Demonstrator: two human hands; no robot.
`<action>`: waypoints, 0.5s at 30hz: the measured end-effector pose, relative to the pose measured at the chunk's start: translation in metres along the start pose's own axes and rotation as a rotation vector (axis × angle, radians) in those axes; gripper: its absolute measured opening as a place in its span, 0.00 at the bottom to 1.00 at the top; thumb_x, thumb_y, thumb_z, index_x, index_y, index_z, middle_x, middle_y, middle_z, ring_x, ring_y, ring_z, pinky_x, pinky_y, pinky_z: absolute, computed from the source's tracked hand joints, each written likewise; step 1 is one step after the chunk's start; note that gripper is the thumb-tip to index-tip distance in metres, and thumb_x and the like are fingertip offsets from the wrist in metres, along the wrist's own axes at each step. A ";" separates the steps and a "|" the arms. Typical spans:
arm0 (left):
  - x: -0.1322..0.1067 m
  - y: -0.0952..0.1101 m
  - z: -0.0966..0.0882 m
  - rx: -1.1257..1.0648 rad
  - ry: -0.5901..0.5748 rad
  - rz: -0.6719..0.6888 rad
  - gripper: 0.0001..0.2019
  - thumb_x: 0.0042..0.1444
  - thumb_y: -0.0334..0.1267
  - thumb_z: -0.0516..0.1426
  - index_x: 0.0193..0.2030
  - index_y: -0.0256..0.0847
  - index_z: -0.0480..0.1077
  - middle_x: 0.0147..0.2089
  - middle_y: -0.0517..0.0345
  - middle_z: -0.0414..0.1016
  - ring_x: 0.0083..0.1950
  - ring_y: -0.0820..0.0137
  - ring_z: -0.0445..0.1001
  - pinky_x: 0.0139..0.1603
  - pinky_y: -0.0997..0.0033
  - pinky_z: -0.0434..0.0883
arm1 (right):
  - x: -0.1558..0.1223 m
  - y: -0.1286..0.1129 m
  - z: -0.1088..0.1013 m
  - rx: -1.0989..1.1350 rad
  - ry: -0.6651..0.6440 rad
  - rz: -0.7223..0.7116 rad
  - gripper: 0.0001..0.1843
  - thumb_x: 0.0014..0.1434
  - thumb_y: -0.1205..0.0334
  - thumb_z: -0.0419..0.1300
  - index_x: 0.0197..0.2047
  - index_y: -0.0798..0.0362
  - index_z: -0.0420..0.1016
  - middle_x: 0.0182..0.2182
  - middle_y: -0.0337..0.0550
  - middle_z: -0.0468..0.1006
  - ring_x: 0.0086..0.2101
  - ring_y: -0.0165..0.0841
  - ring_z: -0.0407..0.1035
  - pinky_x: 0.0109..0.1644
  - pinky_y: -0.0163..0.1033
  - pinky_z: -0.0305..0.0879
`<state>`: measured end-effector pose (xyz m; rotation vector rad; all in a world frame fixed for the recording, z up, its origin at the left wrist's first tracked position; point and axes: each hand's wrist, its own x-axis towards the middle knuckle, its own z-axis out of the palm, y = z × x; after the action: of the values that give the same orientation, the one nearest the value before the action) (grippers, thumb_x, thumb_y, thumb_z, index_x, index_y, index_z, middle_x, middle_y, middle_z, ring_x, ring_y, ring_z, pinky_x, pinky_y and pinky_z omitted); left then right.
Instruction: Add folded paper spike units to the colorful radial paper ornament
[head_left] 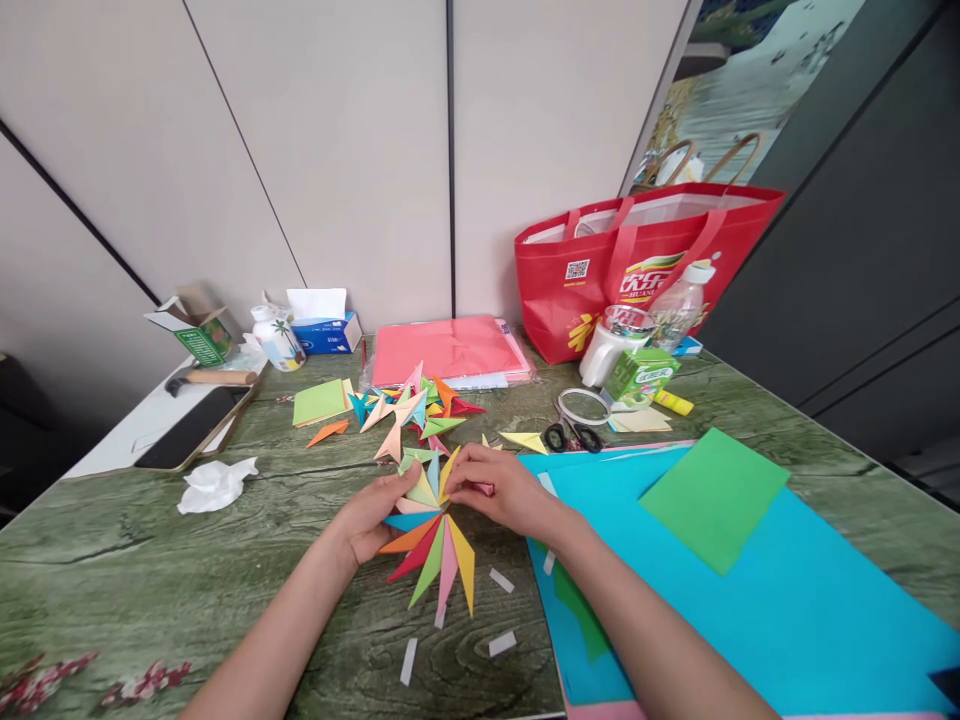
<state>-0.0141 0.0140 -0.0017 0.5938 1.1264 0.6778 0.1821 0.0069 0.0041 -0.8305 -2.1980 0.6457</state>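
Over the table, my left hand [366, 518] grips a fan-shaped paper flower [429, 572] by its left side, thumb on top. Its pointed folded petals are yellow, pink, green, red, orange, blue and pale tones, meeting at one centre. My right hand [501, 488] has its fingers pinched at the upper right of the flower, by a yellow petal [449, 470]; a bit of pink shows under the fingers. Just beyond lies a heap of loose folded paper pieces [414, 408]. Small white strips [502, 643] lie scattered on the tabletop near the flower.
Blue paper sheets [750, 610] with a green square [716, 500] cover the right side. Scissors [574, 436], a tape roll [585, 405], a green box [641, 378] and a red bag [555, 300] stand behind. A crumpled tissue [216, 486] and a phone [191, 428] lie left.
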 end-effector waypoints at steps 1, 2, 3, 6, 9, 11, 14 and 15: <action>0.000 0.000 0.000 0.009 0.001 0.000 0.15 0.42 0.45 0.63 0.27 0.32 0.72 0.26 0.53 0.76 0.24 0.73 0.71 0.25 0.77 0.67 | 0.000 -0.001 -0.001 -0.010 -0.017 0.001 0.04 0.57 0.66 0.56 0.35 0.52 0.72 0.34 0.40 0.70 0.30 0.27 0.64 0.33 0.32 0.60; -0.001 0.000 0.001 0.016 0.000 0.002 0.16 0.42 0.46 0.63 0.28 0.32 0.72 0.26 0.53 0.76 0.23 0.74 0.71 0.24 0.78 0.67 | -0.001 -0.001 -0.002 -0.018 -0.034 0.001 0.04 0.57 0.67 0.56 0.35 0.52 0.72 0.34 0.40 0.69 0.30 0.27 0.64 0.33 0.32 0.60; -0.001 0.000 0.001 0.022 -0.002 0.004 0.16 0.42 0.46 0.63 0.28 0.32 0.72 0.26 0.53 0.77 0.23 0.74 0.71 0.24 0.78 0.67 | -0.001 -0.002 -0.003 -0.023 -0.050 0.003 0.04 0.57 0.67 0.56 0.36 0.52 0.71 0.34 0.40 0.69 0.30 0.27 0.64 0.34 0.32 0.60; -0.002 0.001 0.002 0.033 0.003 0.010 0.16 0.42 0.46 0.63 0.28 0.31 0.72 0.26 0.54 0.76 0.22 0.75 0.70 0.23 0.80 0.66 | -0.001 -0.003 -0.005 -0.023 -0.084 0.007 0.04 0.57 0.69 0.55 0.35 0.52 0.70 0.35 0.40 0.69 0.31 0.27 0.65 0.34 0.32 0.60; 0.000 0.001 0.001 0.030 0.011 0.010 0.16 0.42 0.46 0.63 0.28 0.31 0.72 0.26 0.54 0.76 0.22 0.76 0.70 0.23 0.80 0.66 | -0.001 -0.004 -0.004 0.002 -0.068 0.006 0.03 0.57 0.68 0.55 0.34 0.53 0.69 0.34 0.40 0.69 0.31 0.27 0.65 0.33 0.31 0.61; 0.001 0.000 0.000 0.021 0.005 0.014 0.16 0.42 0.46 0.63 0.28 0.31 0.72 0.26 0.54 0.76 0.23 0.75 0.71 0.23 0.80 0.66 | -0.001 -0.003 -0.003 0.019 -0.032 0.003 0.02 0.56 0.66 0.57 0.34 0.53 0.70 0.32 0.41 0.69 0.31 0.28 0.65 0.33 0.32 0.61; 0.002 0.000 -0.002 0.004 -0.009 0.022 0.16 0.41 0.45 0.64 0.30 0.32 0.73 0.28 0.53 0.77 0.26 0.73 0.72 0.26 0.78 0.68 | -0.001 -0.001 -0.001 0.021 0.016 -0.006 0.04 0.57 0.65 0.56 0.35 0.53 0.72 0.33 0.42 0.71 0.31 0.29 0.66 0.34 0.33 0.62; 0.002 -0.001 -0.002 0.000 -0.007 0.019 0.16 0.41 0.45 0.64 0.31 0.32 0.73 0.28 0.53 0.77 0.26 0.72 0.73 0.26 0.78 0.68 | -0.001 0.000 -0.001 0.018 0.024 -0.011 0.05 0.58 0.65 0.55 0.36 0.53 0.72 0.33 0.42 0.71 0.32 0.29 0.66 0.35 0.33 0.62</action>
<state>-0.0154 0.0152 -0.0040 0.6077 1.1152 0.6916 0.1833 0.0062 0.0044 -0.8121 -2.1707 0.6454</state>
